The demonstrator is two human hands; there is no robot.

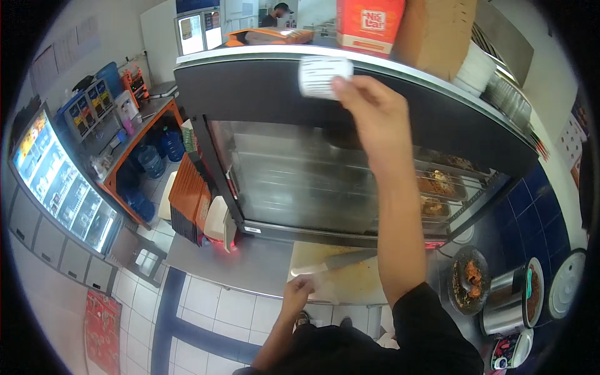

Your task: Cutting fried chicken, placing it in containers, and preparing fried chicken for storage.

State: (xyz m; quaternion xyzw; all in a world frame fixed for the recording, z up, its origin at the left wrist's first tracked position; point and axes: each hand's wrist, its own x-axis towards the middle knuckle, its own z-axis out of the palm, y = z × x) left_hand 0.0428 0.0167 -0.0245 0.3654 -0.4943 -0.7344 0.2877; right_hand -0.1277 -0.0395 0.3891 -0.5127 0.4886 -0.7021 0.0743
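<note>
Raised in front of the dark top panel of a glass-fronted food warmer, my right hand pinches a small white paper slip with printed lines. Below, my left hand hovers at the front edge of a yellowish cutting board, fingers bent together. A faint translucent patch shows beside those fingers; whether they hold clear film is hard to tell. On the board lies a knife with a white handle, its far end hidden behind my right forearm. Trays of food stand inside the warmer at right.
Folded cartons and a cream container stand at the counter's left. To the right are a stone mortar with food and a steel pot. A red box tops the warmer. A person is beyond.
</note>
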